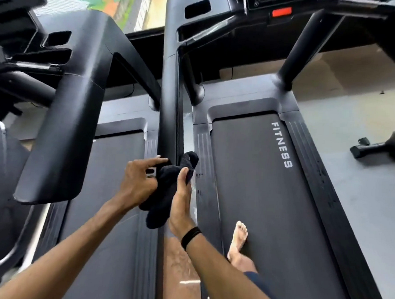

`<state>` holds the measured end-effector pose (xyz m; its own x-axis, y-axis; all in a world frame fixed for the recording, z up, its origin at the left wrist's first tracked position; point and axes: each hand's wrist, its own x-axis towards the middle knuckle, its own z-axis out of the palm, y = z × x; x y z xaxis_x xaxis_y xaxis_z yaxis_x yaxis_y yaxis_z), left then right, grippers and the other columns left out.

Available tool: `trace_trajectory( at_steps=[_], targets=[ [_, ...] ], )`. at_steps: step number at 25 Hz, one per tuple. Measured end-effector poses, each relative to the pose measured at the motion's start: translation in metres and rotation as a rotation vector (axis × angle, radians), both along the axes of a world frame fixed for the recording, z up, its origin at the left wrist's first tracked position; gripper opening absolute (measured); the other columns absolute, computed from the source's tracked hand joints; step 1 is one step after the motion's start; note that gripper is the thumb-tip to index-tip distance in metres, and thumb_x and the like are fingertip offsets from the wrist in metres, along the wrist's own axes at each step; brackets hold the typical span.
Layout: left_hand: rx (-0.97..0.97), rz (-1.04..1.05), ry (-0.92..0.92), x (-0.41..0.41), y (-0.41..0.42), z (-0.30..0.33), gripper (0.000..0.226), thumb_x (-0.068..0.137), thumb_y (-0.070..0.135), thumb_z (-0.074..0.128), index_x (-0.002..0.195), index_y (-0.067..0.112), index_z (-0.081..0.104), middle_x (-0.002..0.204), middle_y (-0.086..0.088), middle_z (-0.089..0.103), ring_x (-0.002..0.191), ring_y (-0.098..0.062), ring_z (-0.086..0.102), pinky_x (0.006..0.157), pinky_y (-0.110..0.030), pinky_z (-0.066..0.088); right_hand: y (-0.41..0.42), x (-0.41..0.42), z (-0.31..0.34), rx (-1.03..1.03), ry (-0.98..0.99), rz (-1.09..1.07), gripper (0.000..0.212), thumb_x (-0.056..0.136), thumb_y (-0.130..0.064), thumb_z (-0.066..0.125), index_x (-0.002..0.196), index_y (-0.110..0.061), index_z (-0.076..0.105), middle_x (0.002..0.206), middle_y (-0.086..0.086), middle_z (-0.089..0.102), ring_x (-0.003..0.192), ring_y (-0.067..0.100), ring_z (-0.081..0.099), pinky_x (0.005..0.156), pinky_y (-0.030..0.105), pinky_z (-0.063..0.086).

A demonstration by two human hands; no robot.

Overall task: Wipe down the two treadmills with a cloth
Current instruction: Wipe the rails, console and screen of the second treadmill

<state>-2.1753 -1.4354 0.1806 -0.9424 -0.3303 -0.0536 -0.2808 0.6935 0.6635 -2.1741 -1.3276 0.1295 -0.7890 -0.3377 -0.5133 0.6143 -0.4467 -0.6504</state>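
Note:
Two black treadmills stand side by side: the left treadmill [112, 190] and the right treadmill [258, 198], whose belt reads FITNESS. A black cloth [167, 189] hangs between my hands, just below the near end of the right treadmill's left handrail [169, 97]. My right hand [181, 201] holds the cloth with the thumb pressed on its upper part. My left hand [140, 180] grips the cloth's left side with curled lower fingers, while its index finger points out toward the handrail end. The cloth's lower end dangles over the gap between the machines.
The left treadmill's wide right handrail [63, 124] juts toward me at the left. My bare foot [238, 238] stands on the right belt. A console with a red button [282, 12] is overhead. Grey floor and a machine base [370, 149] lie to the right.

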Motion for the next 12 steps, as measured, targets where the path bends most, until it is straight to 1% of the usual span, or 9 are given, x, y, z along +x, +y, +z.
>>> trace_trajectory(
  at_steps=[1, 2, 3, 5, 7, 8, 10, 11, 12],
  targets=[
    [-0.002, 0.012, 0.042, -0.001, -0.001, -0.001, 0.050, 0.072, -0.010, 0.057, 0.112, 0.014, 0.074, 0.119, -0.010, 0.071, 0.099, -0.012, 0.070, 0.089, -0.032, 0.059, -0.008, -0.005, -0.004, 0.007, 0.011, -0.011, 0.073, 0.086, -0.073, 0.053, 0.144, -0.028, 0.048, 0.134, 0.004, 0.062, 0.123, 0.019, 0.060, 0.107, 0.041, 0.048],
    [-0.002, 0.034, 0.079, -0.005, -0.005, -0.004, 0.046, 0.076, -0.011, 0.060, 0.110, 0.018, 0.074, 0.111, -0.007, 0.074, 0.093, -0.009, 0.072, 0.085, -0.029, 0.060, -0.012, -0.018, -0.010, 0.030, 0.033, -0.030, 0.075, 0.085, -0.072, 0.056, 0.145, -0.027, 0.047, 0.137, 0.001, 0.059, 0.126, 0.018, 0.056, 0.112, 0.044, 0.042],
    [0.026, 0.070, 0.101, -0.011, -0.009, -0.009, 0.041, 0.081, -0.009, 0.065, 0.111, 0.019, 0.074, 0.103, -0.003, 0.076, 0.089, -0.008, 0.073, 0.084, -0.031, 0.061, -0.013, -0.035, -0.018, 0.050, 0.077, -0.039, 0.073, 0.087, -0.067, 0.058, 0.145, -0.024, 0.048, 0.140, 0.000, 0.056, 0.129, 0.016, 0.053, 0.116, 0.044, 0.037],
    [0.118, 0.144, 0.080, -0.025, -0.019, -0.014, 0.038, 0.086, 0.013, 0.076, 0.122, 0.019, 0.069, 0.090, 0.002, 0.077, 0.080, -0.013, 0.074, 0.080, -0.037, 0.062, -0.011, -0.072, -0.031, 0.087, 0.210, 0.007, 0.060, 0.094, -0.048, 0.053, 0.149, -0.023, 0.045, 0.153, -0.005, 0.044, 0.143, 0.007, 0.037, 0.121, 0.032, 0.026],
    [0.123, 0.180, 0.001, -0.046, -0.029, -0.016, 0.050, 0.080, 0.045, 0.076, 0.124, 0.022, 0.069, 0.077, 0.003, 0.071, 0.070, -0.020, 0.072, 0.074, -0.041, 0.062, -0.021, -0.110, -0.035, 0.115, 0.402, 0.140, 0.056, 0.099, -0.043, 0.046, 0.153, -0.031, 0.037, 0.163, -0.011, 0.026, 0.150, -0.001, 0.015, 0.123, 0.029, 0.011],
    [0.112, 0.181, -0.044, -0.054, -0.032, -0.017, 0.054, 0.076, 0.054, 0.072, 0.121, 0.023, 0.071, 0.073, 0.001, 0.068, 0.066, -0.024, 0.070, 0.070, -0.045, 0.061, -0.029, -0.134, -0.033, 0.126, 0.451, 0.194, 0.057, 0.100, -0.044, 0.044, 0.155, -0.033, 0.032, 0.164, -0.014, 0.019, 0.151, -0.001, 0.009, 0.123, 0.029, 0.006],
    [0.106, 0.148, -0.098, -0.060, -0.029, -0.012, 0.054, 0.073, 0.059, 0.068, 0.113, 0.024, 0.075, 0.071, -0.002, 0.064, 0.062, -0.028, 0.068, 0.063, -0.049, 0.059, -0.045, -0.177, -0.037, 0.145, 0.505, 0.176, 0.062, 0.100, -0.042, 0.044, 0.157, -0.031, 0.023, 0.163, -0.016, 0.017, 0.149, -0.002, 0.011, 0.123, 0.026, 0.007],
    [0.103, 0.128, -0.100, -0.063, -0.029, -0.008, 0.054, 0.072, 0.058, 0.069, 0.112, 0.023, 0.076, 0.071, -0.001, 0.064, 0.060, -0.025, 0.067, 0.061, -0.048, 0.058, -0.054, -0.198, -0.043, 0.107, 0.487, 0.153, 0.063, 0.101, -0.039, 0.045, 0.157, -0.027, 0.021, 0.160, -0.016, 0.020, 0.146, -0.004, 0.018, 0.121, 0.021, 0.011],
    [0.103, 0.111, -0.100, -0.068, -0.031, -0.004, 0.054, 0.070, 0.058, 0.071, 0.110, 0.022, 0.076, 0.072, 0.001, 0.064, 0.060, -0.021, 0.067, 0.061, -0.047, 0.059, -0.065, -0.215, -0.056, 0.072, 0.388, 0.139, 0.061, 0.103, -0.034, 0.046, 0.157, -0.023, 0.022, 0.159, -0.014, 0.024, 0.141, -0.006, 0.024, 0.119, 0.016, 0.015]
  ],
)
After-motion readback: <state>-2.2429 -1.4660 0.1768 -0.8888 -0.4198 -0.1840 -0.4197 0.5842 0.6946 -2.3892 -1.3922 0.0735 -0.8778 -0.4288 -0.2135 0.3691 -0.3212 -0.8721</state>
